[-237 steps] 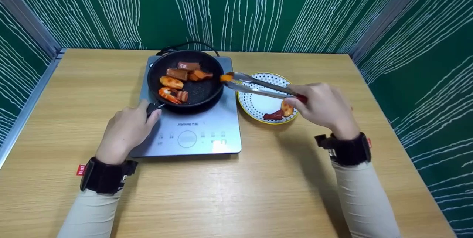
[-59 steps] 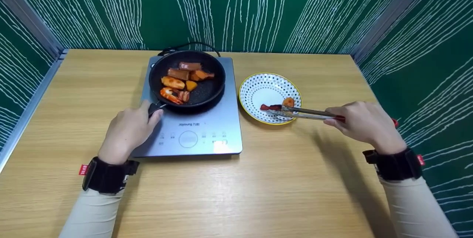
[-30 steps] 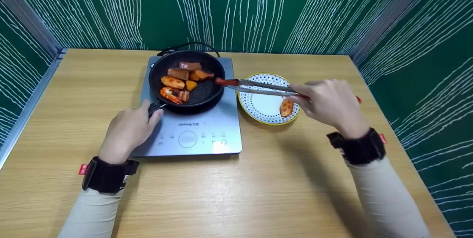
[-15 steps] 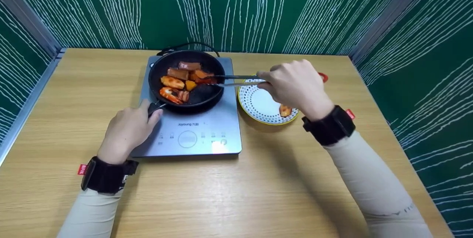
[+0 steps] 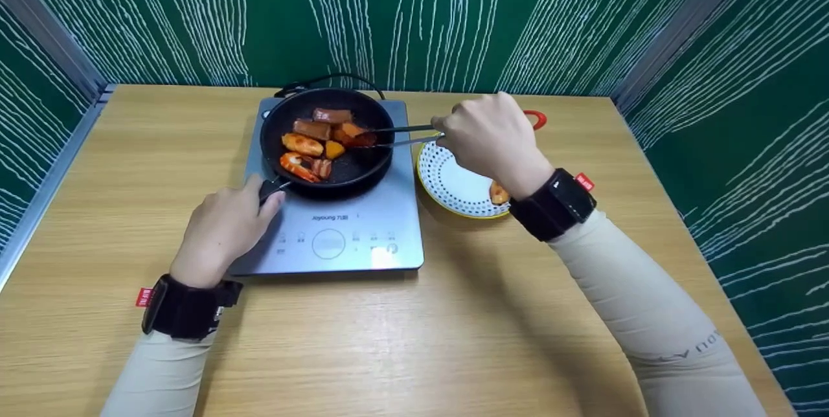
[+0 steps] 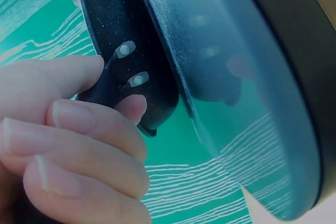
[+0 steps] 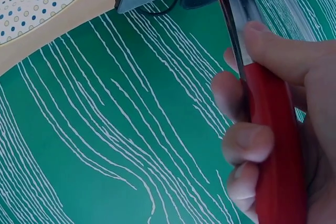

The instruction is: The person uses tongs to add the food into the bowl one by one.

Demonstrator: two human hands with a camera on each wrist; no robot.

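Note:
My left hand [image 5: 227, 226] grips the black handle [image 5: 269, 190] of a frying pan [image 5: 359, 171], which sits on an induction cooker [image 5: 337, 252]. My right hand [image 5: 492, 138] holds metal tongs [image 5: 409, 127] by their red handle [image 7: 275, 140]. The tips of the tongs reach into the pan's right side, around a dark red drumstick-shaped piece [image 5: 364, 140]; whether they still pinch it, I cannot tell. Near it lie a yellow chunk [image 5: 334, 149], brown rectangular pieces [image 5: 312, 129], an orange wing-like piece [image 5: 302, 144] and a shrimp [image 5: 291, 163].
Right of the cooker, a yellow-rimmed dotted plate [image 5: 447, 193] bears an orange piece [image 5: 499, 193], partly hidden by my right wrist. Behind the pan runs a black cable [image 5: 350, 74]. Green walls [image 5: 414, 22] with white streaks enclose the wooden table [image 5: 363, 346].
An orange chunk went into the pan first. Then the tongs took the dark red piece from the plate and carried it left into the pan. My left hand kept its grip.

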